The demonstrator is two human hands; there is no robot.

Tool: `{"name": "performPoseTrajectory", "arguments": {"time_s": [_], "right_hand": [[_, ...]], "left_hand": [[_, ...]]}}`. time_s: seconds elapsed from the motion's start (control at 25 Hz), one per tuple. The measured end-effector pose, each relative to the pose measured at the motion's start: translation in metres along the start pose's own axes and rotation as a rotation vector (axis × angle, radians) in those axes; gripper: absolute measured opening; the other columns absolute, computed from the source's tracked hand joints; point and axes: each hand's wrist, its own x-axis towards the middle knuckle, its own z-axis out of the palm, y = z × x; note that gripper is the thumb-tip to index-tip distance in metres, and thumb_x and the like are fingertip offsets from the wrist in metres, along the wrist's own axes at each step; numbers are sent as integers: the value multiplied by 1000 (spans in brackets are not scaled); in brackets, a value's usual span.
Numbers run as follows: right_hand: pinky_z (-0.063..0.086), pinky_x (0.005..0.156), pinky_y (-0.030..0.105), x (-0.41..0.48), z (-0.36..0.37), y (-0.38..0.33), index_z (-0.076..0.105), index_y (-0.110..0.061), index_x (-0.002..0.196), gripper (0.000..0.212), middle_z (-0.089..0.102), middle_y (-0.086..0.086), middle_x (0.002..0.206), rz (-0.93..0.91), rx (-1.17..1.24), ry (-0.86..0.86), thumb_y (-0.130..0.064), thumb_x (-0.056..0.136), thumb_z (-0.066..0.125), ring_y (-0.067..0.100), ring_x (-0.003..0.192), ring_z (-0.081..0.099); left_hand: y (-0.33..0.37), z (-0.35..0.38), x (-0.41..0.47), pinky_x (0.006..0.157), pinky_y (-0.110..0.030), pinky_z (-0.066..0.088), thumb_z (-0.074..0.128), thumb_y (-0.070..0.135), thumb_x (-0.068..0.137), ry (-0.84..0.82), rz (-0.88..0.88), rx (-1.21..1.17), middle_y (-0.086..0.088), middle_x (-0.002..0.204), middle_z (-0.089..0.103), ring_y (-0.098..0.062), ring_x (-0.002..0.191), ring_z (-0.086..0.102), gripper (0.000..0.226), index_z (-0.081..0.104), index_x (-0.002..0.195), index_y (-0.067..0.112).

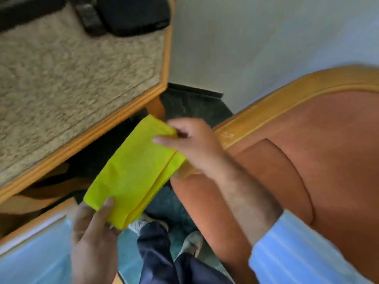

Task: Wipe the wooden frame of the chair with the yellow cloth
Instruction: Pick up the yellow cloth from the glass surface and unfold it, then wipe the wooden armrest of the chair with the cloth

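A folded yellow cloth (133,171) is stretched between both hands in the middle of the view. My left hand (92,232) grips its lower corner with the thumb on top. My right hand (192,144) pinches its upper corner, just left of the chair. The chair has an orange upholstered back (307,160) and a curved wooden frame (276,103) along its top edge. The cloth hangs in the air beside the frame's left end; I cannot tell whether it touches the wood.
A table with a speckled stone top and wooden edge (102,130) fills the upper left, with black objects (131,15) on it. A pale wall (266,37) stands behind. Below are dark green floor, my trousers (160,253) and shoes.
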Motion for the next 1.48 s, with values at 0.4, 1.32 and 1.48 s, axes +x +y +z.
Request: {"name": "performPoseTrajectory", "arguments": {"time_s": [0.4,1.32,1.48], "right_hand": [[52,75,35,-5,-215,55,82,-4,98,19,83,12,97,19,-356,318,-9,80,83,16,81,74],[17,130,53,49,-271,145,53,-8,144,60,59,11,150,-302,-1355,368,-40,112,15,31,153,36],[16,130,51,48,-271,142,53,-9,145,60,59,9,152,-308,-1340,380,-40,113,13,29,154,35]], "left_hand": [[-19,212,29,60,-40,68,86,13,86,-324,-7,592,-9,106,72,-23,86,80,40,59,116,20],[-91,300,89,128,-55,30,37,56,109,-904,1325,1763,-20,175,16,-34,163,16,82,13,165,1],[-74,211,90,126,-53,33,31,55,111,-910,1281,1930,-16,177,12,-30,164,13,79,10,166,3]]}}
